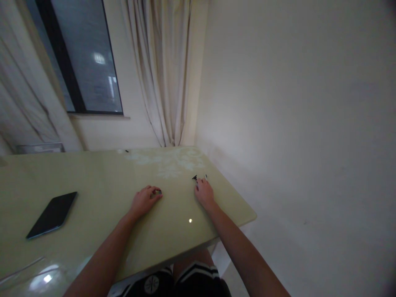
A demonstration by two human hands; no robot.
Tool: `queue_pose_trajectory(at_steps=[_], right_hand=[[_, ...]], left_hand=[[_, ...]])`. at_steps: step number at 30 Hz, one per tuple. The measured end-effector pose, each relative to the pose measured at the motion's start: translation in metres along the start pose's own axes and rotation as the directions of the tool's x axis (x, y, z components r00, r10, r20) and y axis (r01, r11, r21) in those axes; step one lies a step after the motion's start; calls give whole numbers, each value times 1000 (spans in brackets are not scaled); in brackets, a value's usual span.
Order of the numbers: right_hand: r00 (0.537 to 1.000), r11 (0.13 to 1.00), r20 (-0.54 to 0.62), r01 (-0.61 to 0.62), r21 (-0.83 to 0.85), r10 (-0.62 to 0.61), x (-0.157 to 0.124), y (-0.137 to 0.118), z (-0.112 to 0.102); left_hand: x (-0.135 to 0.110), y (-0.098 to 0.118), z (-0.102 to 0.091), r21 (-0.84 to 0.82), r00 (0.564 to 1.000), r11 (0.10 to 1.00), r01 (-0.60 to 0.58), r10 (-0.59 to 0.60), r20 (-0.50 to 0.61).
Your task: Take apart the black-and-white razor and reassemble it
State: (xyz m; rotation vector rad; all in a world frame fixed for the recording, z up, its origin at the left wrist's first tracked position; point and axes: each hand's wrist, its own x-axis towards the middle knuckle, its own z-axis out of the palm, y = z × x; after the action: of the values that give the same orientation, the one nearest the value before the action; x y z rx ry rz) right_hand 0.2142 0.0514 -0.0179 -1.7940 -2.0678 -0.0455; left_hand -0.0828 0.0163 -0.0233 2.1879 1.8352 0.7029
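My left hand [144, 202] rests on the pale green tabletop [102, 177], thumb and fingers curled in a pinch. Between their tips is a small dark piece [159, 192], too small to name. To the right, my right hand [204, 192] lies low over the table with its fingers bent around a small slim thing. A black, angular end [194, 177] juts out past those fingers; the remainder is hidden under the hand. Just beyond the fingertips is a small white piece with a dark tip [206, 177].
A dark flat tablet-like device [53, 215] lies at the left. Near the far edge is a tiny black item [126, 151]. A cable [23, 270] runs across the near left corner. The wall [293, 144] borders the table's right side; curtains [163, 74] hang behind.
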Motion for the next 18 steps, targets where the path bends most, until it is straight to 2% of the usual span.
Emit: queue_pose_trajectory(at_steps=[3, 5, 7, 9, 12, 18], right_hand=[[1000, 1000, 9, -5, 13, 5, 1, 2, 0], [1000, 1000, 7, 18, 26, -18, 1, 3, 0], [996, 995, -11, 84, 55, -83, 2, -2, 0], [987, 981, -33, 162, 105, -159, 5, -15, 3], [981, 958, -46, 194, 213, -189, 12, -57, 12], [997, 922, 8, 63, 381, -72, 21, -164, 38]], left_hand=[[0, -2, -6, 26, 1000, 1000, -9, 9, -8], [1, -9, -14, 79, 999, 996, 27, -24, -49], [1, -22, -24, 120, 988, 985, 124, -111, -106], [1, -38, -32, 112, 969, 966, 232, -219, -116], [0, -56, -37, 79, 954, 952, 297, -291, -73], [-5, -62, -35, 64, 958, 958, 279, -273, -87]])
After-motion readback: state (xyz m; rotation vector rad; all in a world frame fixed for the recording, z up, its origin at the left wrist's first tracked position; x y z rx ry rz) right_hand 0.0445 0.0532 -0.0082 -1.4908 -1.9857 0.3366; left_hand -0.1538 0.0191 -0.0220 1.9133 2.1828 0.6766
